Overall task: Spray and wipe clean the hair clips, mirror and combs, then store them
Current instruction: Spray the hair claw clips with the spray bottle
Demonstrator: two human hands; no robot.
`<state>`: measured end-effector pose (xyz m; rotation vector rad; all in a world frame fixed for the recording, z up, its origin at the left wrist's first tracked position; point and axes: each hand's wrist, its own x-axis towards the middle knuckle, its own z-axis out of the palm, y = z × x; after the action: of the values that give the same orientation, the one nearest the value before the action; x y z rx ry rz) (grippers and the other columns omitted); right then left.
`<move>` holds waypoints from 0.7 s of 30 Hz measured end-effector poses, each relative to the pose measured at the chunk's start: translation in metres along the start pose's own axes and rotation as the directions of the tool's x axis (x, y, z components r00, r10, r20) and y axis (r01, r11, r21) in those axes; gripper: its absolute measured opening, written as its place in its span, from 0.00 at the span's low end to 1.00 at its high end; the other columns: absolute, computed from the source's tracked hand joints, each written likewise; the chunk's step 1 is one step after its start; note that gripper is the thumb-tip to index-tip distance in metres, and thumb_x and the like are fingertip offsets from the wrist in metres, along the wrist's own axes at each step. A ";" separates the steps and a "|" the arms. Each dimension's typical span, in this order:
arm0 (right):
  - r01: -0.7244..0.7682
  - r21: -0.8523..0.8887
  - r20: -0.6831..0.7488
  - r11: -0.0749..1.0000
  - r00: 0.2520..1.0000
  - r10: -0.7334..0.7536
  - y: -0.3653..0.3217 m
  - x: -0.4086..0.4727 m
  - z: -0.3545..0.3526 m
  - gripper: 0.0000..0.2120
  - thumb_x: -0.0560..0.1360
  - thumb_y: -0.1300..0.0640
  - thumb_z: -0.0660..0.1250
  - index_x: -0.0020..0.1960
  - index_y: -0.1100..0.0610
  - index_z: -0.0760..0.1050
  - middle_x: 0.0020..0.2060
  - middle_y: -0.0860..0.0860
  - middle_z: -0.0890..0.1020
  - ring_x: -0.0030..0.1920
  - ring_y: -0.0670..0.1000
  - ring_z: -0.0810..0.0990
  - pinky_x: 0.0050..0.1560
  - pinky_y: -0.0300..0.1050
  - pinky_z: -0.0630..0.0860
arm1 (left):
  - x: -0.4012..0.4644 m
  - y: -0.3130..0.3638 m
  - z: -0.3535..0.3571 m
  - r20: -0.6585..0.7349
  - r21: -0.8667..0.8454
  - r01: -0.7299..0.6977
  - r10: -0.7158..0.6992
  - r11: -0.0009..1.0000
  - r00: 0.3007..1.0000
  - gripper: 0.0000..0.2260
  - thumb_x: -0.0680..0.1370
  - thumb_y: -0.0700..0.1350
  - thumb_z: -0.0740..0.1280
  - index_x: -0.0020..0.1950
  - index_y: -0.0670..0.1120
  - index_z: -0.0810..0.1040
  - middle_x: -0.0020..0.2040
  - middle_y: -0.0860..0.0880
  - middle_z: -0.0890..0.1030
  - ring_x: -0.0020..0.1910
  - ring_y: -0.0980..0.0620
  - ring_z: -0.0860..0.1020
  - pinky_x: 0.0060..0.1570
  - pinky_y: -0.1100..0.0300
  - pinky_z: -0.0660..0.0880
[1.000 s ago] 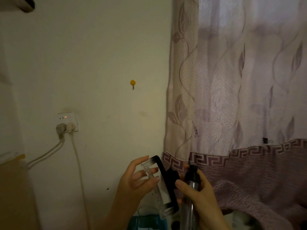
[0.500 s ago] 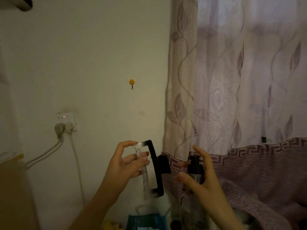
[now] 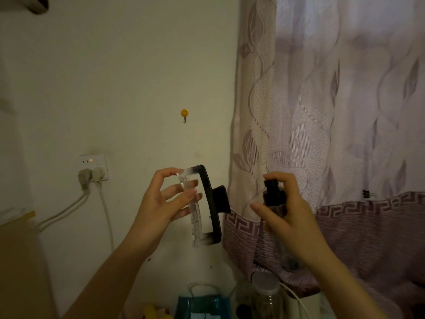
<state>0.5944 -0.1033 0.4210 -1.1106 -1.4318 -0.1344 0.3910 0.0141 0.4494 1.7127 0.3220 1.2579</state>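
Note:
My left hand (image 3: 161, 203) holds a large rectangular hair clip (image 3: 210, 201) upright in front of the wall; fingers and thumb pinch its clear side, and its black side with the hinge tab faces right. My right hand (image 3: 285, 215) grips a clear spray bottle (image 3: 274, 199) with a black pump head, index finger resting over the top of the pump. The nozzle faces left toward the clip, a short gap away. The bottle's lower body shows dimly below my palm.
A wall socket (image 3: 93, 166) with two plugs and trailing cables sits at left. A small yellow smiley hook (image 3: 184, 113) is on the wall. A patterned curtain (image 3: 333, 134) hangs at right. Below are a teal bag (image 3: 202, 305) and a plastic bottle (image 3: 265, 293).
Both hands rose in the frame with the clip and the bottle. My right index finger came down from raised onto the pump head.

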 end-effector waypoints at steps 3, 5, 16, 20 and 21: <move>0.049 -0.064 0.008 0.997 0.999 -0.048 -0.002 0.001 -0.002 0.20 0.74 0.57 0.68 0.54 0.37 0.64 0.37 0.45 0.77 0.28 0.53 0.75 0.30 0.46 0.74 | -0.003 0.000 0.001 0.004 -0.001 -0.010 0.010 1.000 1.000 0.21 0.68 0.48 0.70 0.60 0.51 0.71 0.54 0.46 0.83 0.52 0.45 0.83 0.51 0.51 0.80; 0.055 -0.088 0.014 0.995 0.998 -0.054 -0.003 -0.001 -0.001 0.18 0.74 0.56 0.68 0.53 0.37 0.64 0.38 0.45 0.77 0.28 0.51 0.75 0.29 0.42 0.73 | -0.005 0.001 0.003 0.008 -0.002 -0.012 0.012 1.000 1.000 0.22 0.68 0.48 0.70 0.60 0.50 0.71 0.54 0.45 0.83 0.51 0.45 0.83 0.50 0.52 0.80; 0.032 -0.083 -0.074 0.996 0.997 -0.038 -0.005 -0.007 0.001 0.13 0.75 0.59 0.68 0.49 0.47 0.65 0.31 0.50 0.76 0.26 0.46 0.73 0.26 0.35 0.69 | -0.010 0.002 0.005 0.028 -0.014 -0.004 0.005 1.000 1.000 0.20 0.68 0.47 0.69 0.59 0.51 0.71 0.54 0.45 0.83 0.51 0.45 0.83 0.48 0.55 0.80; 0.025 -0.038 -0.104 0.999 0.994 -0.029 -0.005 -0.008 0.000 0.17 0.74 0.61 0.68 0.52 0.42 0.66 0.32 0.50 0.75 0.27 0.46 0.73 0.28 0.37 0.72 | -0.012 0.002 0.005 0.031 -0.019 -0.005 0.006 1.000 0.999 0.19 0.69 0.46 0.69 0.59 0.51 0.72 0.54 0.45 0.83 0.51 0.45 0.83 0.47 0.56 0.80; 0.016 -0.008 -0.107 1.000 0.994 -0.017 -0.005 -0.009 0.000 0.18 0.74 0.60 0.68 0.53 0.41 0.66 0.33 0.49 0.75 0.27 0.46 0.74 0.29 0.40 0.73 | -0.012 0.002 0.005 0.032 -0.018 -0.004 0.005 1.000 0.999 0.19 0.69 0.47 0.69 0.59 0.52 0.72 0.54 0.45 0.83 0.51 0.45 0.83 0.48 0.56 0.80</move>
<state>0.5892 -0.1107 0.4167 -1.0814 -1.3464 -0.2077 0.3891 0.0025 0.4433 1.7175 0.2876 1.2319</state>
